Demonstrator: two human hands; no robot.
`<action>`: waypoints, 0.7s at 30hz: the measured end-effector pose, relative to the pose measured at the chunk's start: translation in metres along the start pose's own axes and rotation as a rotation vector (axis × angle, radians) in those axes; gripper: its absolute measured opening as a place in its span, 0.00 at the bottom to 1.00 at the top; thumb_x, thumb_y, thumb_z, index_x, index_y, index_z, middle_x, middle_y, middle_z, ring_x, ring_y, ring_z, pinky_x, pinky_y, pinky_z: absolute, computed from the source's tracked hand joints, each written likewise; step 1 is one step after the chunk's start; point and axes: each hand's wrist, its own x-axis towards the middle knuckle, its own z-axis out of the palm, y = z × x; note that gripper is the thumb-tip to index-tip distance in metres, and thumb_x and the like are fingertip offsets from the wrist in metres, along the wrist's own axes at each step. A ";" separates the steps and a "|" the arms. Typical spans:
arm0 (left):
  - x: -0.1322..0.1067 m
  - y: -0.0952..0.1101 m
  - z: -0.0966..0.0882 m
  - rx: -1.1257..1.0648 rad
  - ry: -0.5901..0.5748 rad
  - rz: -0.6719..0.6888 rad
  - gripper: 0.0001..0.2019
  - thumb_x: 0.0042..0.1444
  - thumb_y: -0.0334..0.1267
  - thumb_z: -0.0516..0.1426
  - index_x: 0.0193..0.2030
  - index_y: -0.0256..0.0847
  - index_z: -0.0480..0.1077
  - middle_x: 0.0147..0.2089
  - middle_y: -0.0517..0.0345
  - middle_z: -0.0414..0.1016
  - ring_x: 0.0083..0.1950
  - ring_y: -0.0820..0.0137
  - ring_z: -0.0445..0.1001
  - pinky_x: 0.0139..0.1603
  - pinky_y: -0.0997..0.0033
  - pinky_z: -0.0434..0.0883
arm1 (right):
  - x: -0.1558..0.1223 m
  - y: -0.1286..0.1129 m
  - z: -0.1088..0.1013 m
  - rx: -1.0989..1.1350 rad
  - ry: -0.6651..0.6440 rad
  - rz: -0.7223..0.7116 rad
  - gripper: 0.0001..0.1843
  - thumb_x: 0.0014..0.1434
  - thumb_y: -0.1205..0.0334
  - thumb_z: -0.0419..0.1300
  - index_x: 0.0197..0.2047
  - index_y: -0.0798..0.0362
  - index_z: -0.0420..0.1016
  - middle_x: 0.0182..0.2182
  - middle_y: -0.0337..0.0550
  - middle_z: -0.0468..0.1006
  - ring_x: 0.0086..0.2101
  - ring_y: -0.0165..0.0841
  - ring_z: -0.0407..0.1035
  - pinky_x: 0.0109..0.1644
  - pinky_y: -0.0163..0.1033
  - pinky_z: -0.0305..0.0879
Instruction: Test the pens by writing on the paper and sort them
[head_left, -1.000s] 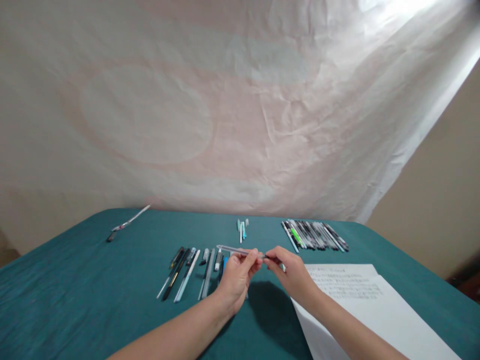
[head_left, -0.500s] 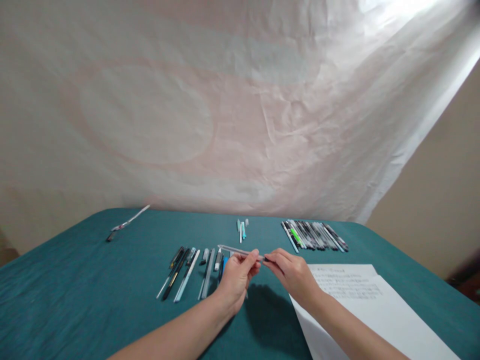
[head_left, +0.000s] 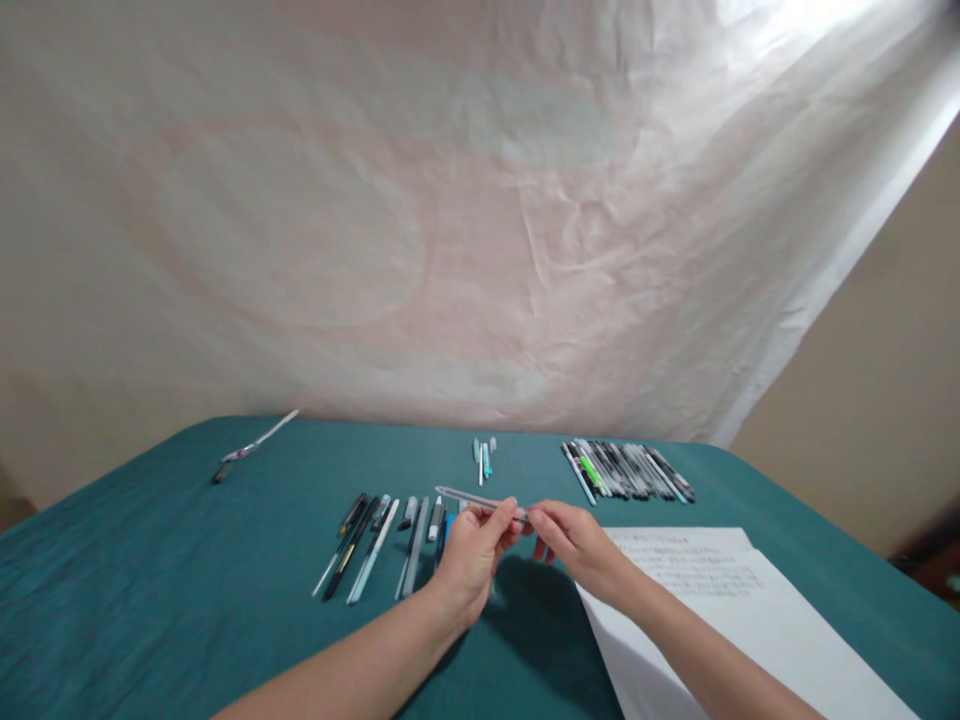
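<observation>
A clear pen (head_left: 469, 496) is held above the table, pointing up and to the left. My left hand (head_left: 478, 550) is closed round its lower part, thumb on top. At the pen's right end my right hand (head_left: 570, 535) is closed, thumb and forefinger pinching it; the fingers hide the very tip. Beneath and left of my left hand lies a row of pens and pen parts: a black and gold pen (head_left: 351, 552), a white and light-blue pen (head_left: 373, 552), a clear barrel (head_left: 416, 548) and a short cap (head_left: 436, 520). A blue piece (head_left: 449, 524) is partly hidden by my left hand.
Handwritten sheets of paper (head_left: 720, 630) lie under my right forearm. Many pens (head_left: 626, 470) lie side by side at the back right, one bright green. A few light-blue pen parts (head_left: 481, 462) sit farther back. A long white pen-like item (head_left: 262, 438) lies far left on the green cloth (head_left: 150, 580).
My right hand has shifted slightly left against the pen's end, its lower fingers loosening. The dark end that showed between my hands is now covered. My left hand stays nearly still.
</observation>
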 end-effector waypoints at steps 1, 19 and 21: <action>0.000 0.000 0.000 -0.002 0.006 -0.001 0.11 0.44 0.38 0.64 0.29 0.33 0.69 0.27 0.58 0.73 0.26 0.79 0.68 0.30 0.80 0.68 | 0.000 -0.001 -0.002 -0.034 0.035 -0.024 0.15 0.60 0.51 0.49 0.35 0.54 0.67 0.27 0.41 0.72 0.26 0.29 0.67 0.28 0.32 0.62; 0.000 -0.001 0.000 0.019 0.003 0.017 0.10 0.42 0.38 0.64 0.27 0.34 0.71 0.27 0.59 0.72 0.28 0.78 0.67 0.34 0.77 0.64 | -0.001 0.001 -0.002 0.089 0.043 -0.028 0.14 0.59 0.50 0.50 0.32 0.53 0.63 0.23 0.37 0.69 0.24 0.27 0.65 0.27 0.32 0.61; 0.000 0.000 0.001 0.000 0.002 0.015 0.10 0.42 0.37 0.65 0.28 0.34 0.71 0.25 0.61 0.71 0.27 0.78 0.66 0.33 0.78 0.64 | -0.001 0.001 -0.001 0.106 0.009 -0.005 0.20 0.61 0.49 0.45 0.27 0.54 0.64 0.21 0.38 0.68 0.22 0.27 0.64 0.27 0.32 0.61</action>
